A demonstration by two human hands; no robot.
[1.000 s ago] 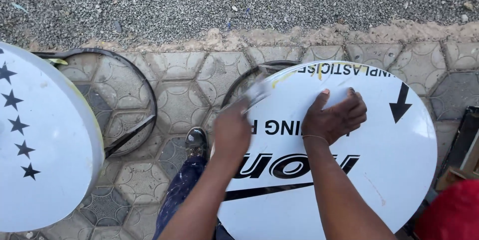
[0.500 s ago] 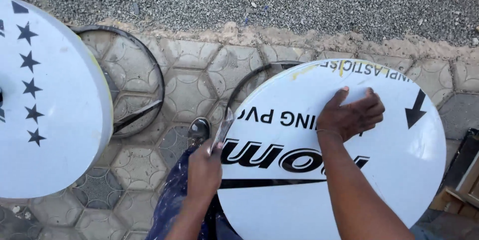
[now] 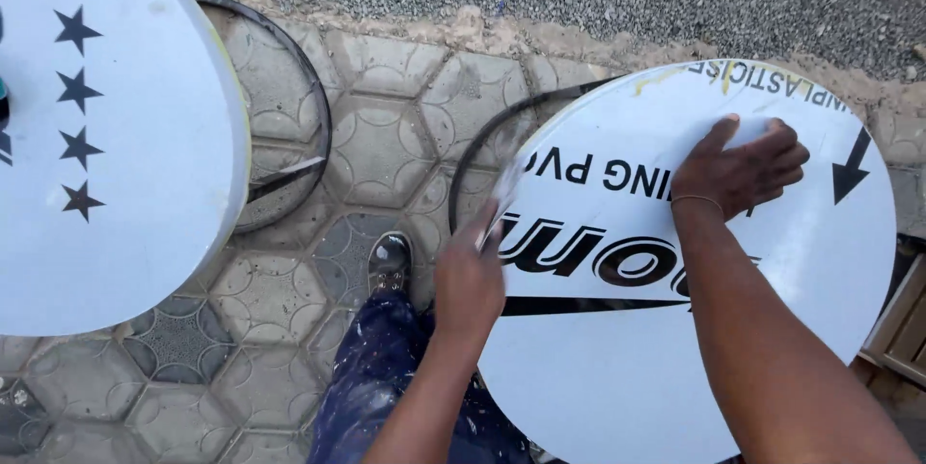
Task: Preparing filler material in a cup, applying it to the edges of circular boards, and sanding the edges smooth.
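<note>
Hands on a round sign over paving.

Starred white disc [image 3: 116, 155] filled the far left, a black hoop [image 3: 307, 136] lying on the hexagonal pavers [image 3: 386, 136] just beside it. Left hand [image 3: 470, 276] sat at the left edge of the round sign [image 3: 675, 329], fingers pinching a blurred pale film strip [image 3: 503, 196] off its face. Right hand [image 3: 738, 167] lay flat near the sign's top, fingers spread, pressing down.
</note>
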